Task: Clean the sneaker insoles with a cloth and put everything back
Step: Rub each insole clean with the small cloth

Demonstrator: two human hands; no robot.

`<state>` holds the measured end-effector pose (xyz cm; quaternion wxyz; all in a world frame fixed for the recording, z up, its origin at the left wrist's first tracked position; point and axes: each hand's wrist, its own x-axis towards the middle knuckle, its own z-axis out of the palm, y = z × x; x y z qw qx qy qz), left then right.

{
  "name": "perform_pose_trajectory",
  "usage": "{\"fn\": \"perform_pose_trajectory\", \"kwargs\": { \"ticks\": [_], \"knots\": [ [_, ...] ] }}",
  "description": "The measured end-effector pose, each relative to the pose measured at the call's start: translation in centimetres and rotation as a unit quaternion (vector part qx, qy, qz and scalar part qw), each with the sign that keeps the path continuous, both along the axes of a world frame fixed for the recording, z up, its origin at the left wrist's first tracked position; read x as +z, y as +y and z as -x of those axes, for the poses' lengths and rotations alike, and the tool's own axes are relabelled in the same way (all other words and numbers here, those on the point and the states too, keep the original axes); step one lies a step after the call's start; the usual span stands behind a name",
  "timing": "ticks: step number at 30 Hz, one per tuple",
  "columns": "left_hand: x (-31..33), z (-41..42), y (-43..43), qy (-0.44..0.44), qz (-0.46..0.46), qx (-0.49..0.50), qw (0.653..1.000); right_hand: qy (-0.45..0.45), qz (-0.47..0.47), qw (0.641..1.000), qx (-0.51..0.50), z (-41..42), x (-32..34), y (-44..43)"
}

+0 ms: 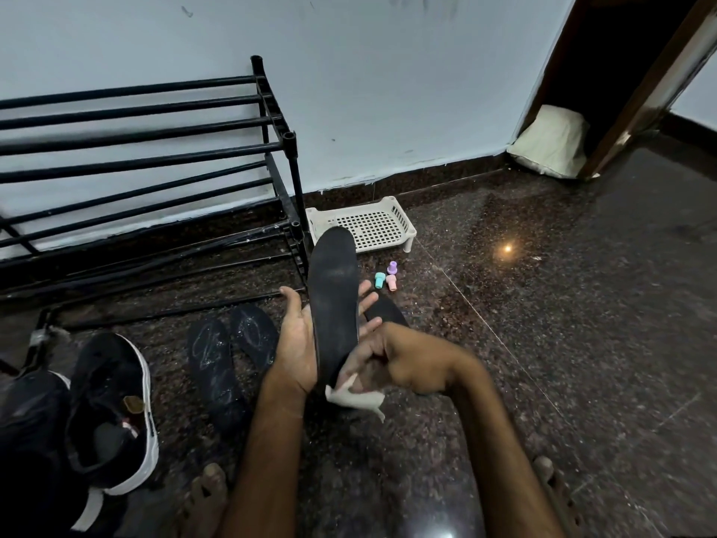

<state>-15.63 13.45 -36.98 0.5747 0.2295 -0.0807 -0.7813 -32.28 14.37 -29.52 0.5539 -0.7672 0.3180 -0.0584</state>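
Note:
A black insole (334, 297) stands tilted up in my left hand (297, 343), which holds it from below with the thumb on the left edge and fingers showing past the right edge. My right hand (392, 363) grips a white cloth (359, 399) and presses it against the heel end of that insole. A second dark insole (384, 310) lies on the floor behind my hands, mostly hidden. A black sneaker with a white sole (112, 413) sits on the floor at the left, another dark sneaker (27, 421) beside it.
A pair of black flip-flops (229, 355) lies left of my left arm. A black metal shoe rack (155, 180) stands against the wall. A white plastic basket (368, 223) and three small pastel pieces (387, 277) sit on the granite floor. My bare feet show at the bottom.

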Motion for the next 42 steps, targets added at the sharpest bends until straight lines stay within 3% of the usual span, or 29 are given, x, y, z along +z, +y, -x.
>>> {"fn": "perform_pose_trajectory", "kwargs": {
  "ticks": [3, 7, 9, 12, 15, 18, 23, 27, 30, 32, 38, 42],
  "knots": [
    [0.5, 0.2, 0.2, -0.006, -0.008, 0.006, 1.000, -0.094, -0.028, 0.981, -0.167, 0.9, 0.3, -0.8],
    [1.6, 1.0, 0.7, -0.005, 0.006, 0.016, 1.000, -0.130, 0.146, 0.909, -0.368, 0.8, 0.4, -2.4],
    [1.8, 1.2, 0.5, -0.006, 0.007, 0.027, 1.000, -0.121, 0.188, 0.903, -0.366, 0.0, 0.3, -2.1],
    [1.5, 1.0, 0.0, -0.033, -0.016, 0.040, 0.999, -0.049, 0.178, 0.947, -0.262, -1.2, -0.5, -0.8],
    [0.8, 0.7, -0.5, -0.036, -0.057, 0.087, 0.994, 0.031, 0.084, 0.990, -0.109, -1.5, -1.4, 0.0],
    [-0.4, 0.1, -1.1, -0.036, -0.091, 0.136, 0.986, 0.129, -0.040, 0.991, -0.004, -0.1, -1.8, 0.4],
    [-2.2, -0.5, -1.2, -0.048, -0.144, 0.138, 0.979, 0.202, -0.110, 0.970, -0.082, 3.5, -3.5, 0.1],
    [-3.4, -0.5, -0.5, -0.067, -0.152, 0.122, 0.979, 0.188, -0.017, 0.954, -0.231, 5.4, -5.6, -0.8],
    [-3.6, -0.1, 0.1, -0.108, -0.135, 0.083, 0.981, 0.087, 0.074, 0.906, -0.408, 4.5, -7.1, -1.9],
    [-3.4, 0.4, 0.4, -0.141, -0.125, 0.047, 0.981, 0.020, 0.085, 0.866, -0.493, 3.3, -7.4, -2.5],
    [-2.0, 1.3, 0.6, -0.175, -0.073, -0.037, 0.981, -0.169, -0.104, 0.775, -0.600, 1.1, -8.8, -2.9],
    [-1.4, 1.5, 0.8, -0.166, -0.073, -0.043, 0.982, -0.187, -0.106, 0.725, -0.654, 1.7, -8.0, -3.1]
  ]
}}
